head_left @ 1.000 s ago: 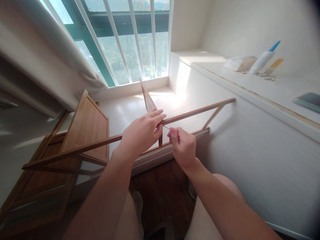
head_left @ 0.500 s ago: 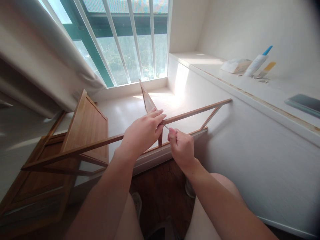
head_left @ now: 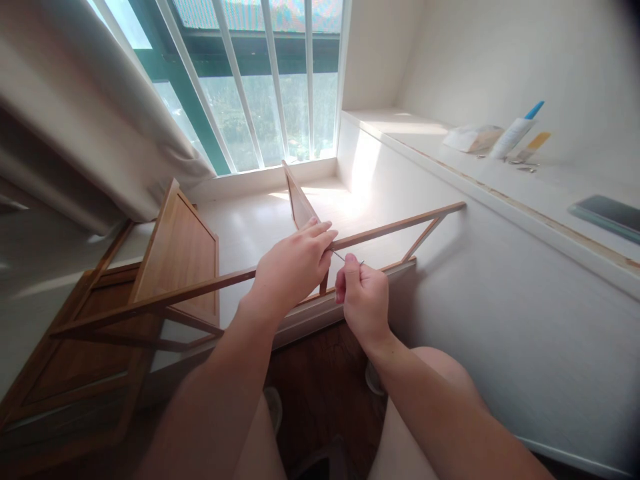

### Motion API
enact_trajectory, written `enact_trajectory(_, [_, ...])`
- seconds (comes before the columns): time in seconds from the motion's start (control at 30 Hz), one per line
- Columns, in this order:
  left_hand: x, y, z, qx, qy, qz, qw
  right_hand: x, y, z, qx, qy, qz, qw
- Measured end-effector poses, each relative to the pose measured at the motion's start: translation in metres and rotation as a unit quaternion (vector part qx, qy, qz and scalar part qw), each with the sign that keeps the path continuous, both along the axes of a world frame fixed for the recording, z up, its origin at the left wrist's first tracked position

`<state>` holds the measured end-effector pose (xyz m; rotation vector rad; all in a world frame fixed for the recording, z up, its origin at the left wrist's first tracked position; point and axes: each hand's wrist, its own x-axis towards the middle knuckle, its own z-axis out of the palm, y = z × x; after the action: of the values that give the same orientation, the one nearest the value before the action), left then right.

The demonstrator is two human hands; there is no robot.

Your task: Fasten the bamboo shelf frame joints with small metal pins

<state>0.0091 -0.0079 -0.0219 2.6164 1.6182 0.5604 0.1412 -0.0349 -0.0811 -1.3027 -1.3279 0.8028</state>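
My left hand (head_left: 295,267) is closed over the long rail of a wooden rack frame (head_left: 400,225), near where an upright panel (head_left: 299,199) meets it. My right hand (head_left: 365,297) is shut on a thin metal Allen key (head_left: 339,255), pinched between thumb and fingers. One end of the key reaches the rail under my left fingertips; its other, short end shows beyond my right thumb. Whether the tip sits in a screw is hidden. Another wooden panel (head_left: 185,243) stands at the frame's left part.
The frame rests on a white window ledge (head_left: 235,233). To the right, a white counter (head_left: 400,123) carries a tube with a blue tip (head_left: 513,137), a yellow-handled tool (head_left: 535,145), small metal parts and a phone-like dark slab (head_left: 613,215). A curtain (head_left: 100,120) hangs left.
My right thumb and fingers have shifted on the Allen key, so its short bent end now shows. The left hand stays on the rail. The whole view has shifted slightly.
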Motion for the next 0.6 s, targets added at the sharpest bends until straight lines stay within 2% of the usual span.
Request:
enact_trajectory(0.1, [0.0000, -0.0001, 0.0001, -0.001, -0.001, -0.003, 1.000, -0.0061, -0.0032, -0.0028, -0.025, 0.025, 0.019, 0.999])
enact_trajectory(0.23, [-0.0001, 0.0005, -0.0003, 0.003, -0.004, -0.006, 1.000, -0.0086, -0.0024, -0.0057, -0.071, 0.121, 0.039, 0.989])
enact_trajectory(0.37, [0.0001, 0.0010, -0.0010, 0.003, -0.001, -0.006, 1.000, -0.0093, -0.0007, -0.0083, -0.085, 0.195, 0.039, 0.976])
enact_trajectory(0.6, [0.0002, 0.0001, -0.0005, 0.002, -0.002, 0.000, 1.000, -0.0102, -0.0005, -0.0085, -0.082, 0.206, 0.038, 0.974])
